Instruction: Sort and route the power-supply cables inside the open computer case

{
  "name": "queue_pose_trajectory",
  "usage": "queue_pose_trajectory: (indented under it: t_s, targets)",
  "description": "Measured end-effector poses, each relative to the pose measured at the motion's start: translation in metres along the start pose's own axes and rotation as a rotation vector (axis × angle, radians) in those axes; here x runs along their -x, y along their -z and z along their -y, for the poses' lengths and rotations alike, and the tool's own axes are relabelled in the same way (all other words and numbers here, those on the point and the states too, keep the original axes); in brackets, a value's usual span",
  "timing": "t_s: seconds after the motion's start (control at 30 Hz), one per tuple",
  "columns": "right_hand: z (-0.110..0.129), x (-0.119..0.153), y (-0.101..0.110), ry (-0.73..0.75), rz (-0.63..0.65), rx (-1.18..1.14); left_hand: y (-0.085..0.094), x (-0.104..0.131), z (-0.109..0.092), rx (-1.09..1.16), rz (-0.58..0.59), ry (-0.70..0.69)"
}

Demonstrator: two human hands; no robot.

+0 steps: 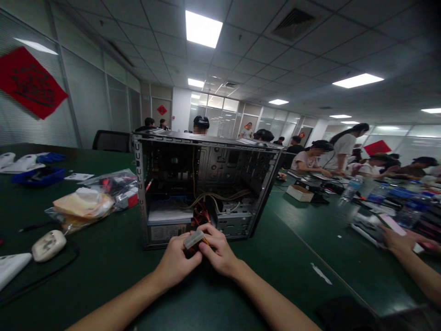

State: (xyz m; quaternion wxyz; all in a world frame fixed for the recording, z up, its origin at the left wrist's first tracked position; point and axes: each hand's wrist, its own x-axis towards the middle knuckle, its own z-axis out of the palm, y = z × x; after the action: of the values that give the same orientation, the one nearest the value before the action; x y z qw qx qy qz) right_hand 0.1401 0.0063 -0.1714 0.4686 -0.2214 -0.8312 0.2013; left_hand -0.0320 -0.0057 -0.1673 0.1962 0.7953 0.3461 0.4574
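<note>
A pale, many-pin power connector [194, 240] is held between my two hands, just in front of an open computer case [139, 207]. My left hand [177, 257] grips it from the left, its fingers closed around that side. On the right, my right hand [218, 250] pinches the connector and the yellow and dark wires at its end. A bundle of red, black and yellow cables [201, 216] runs from the case behind my fingers. Inside, the power supply [170, 233] sits at the lower left, and pale cables [213, 198] cross the middle.
Left of the case lie plastic bags [84, 202], a white mouse [48, 245] with its cord, and a blue tray [39, 176]. To the right are an open box [299, 193], bottles [351, 188] and a co-worker's hands [401, 239]. Other people sit around the green table [275, 276].
</note>
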Motion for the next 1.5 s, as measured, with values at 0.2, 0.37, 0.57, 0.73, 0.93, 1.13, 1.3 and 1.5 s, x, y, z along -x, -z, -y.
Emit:
queue_pose_trajectory:
  t_s: [0.2,0.37,0.57,0.73,0.93,1.13,1.3,1.5]
  targets:
    - [-0.0028,0.0013,-0.0012,-0.002,0.022,0.018,-0.0018,0.0012,0.0027,-0.033,0.005,0.062]
    - [0.0005,0.0005,0.0004,0.002,0.037,0.015,-0.0014,0.0017,0.0042,-0.011,-0.002,0.086]
    - [0.0004,0.0008,0.0010,0.013,0.022,0.033,-0.0022,0.0008,0.0062,0.090,0.035,0.068]
    - [0.0004,0.0008,0.0013,0.012,0.033,0.035,-0.0015,0.0011,0.0059,0.095,0.040,0.066]
    - [0.0006,0.0003,0.0011,0.018,0.045,0.035,-0.0007,0.0022,0.0038,0.067,0.004,0.093]
    - [-0.0008,0.0015,0.0015,0.027,0.041,0.066,-0.0039,0.0014,0.0062,0.120,0.050,0.122]
    - [-0.0014,0.0009,0.0016,0.027,0.040,0.060,-0.0024,0.0005,0.0072,0.160,0.061,0.114]
    - [-0.0010,-0.0002,0.0020,0.024,0.037,0.060,-0.0012,0.0014,0.0044,0.150,0.051,0.110]
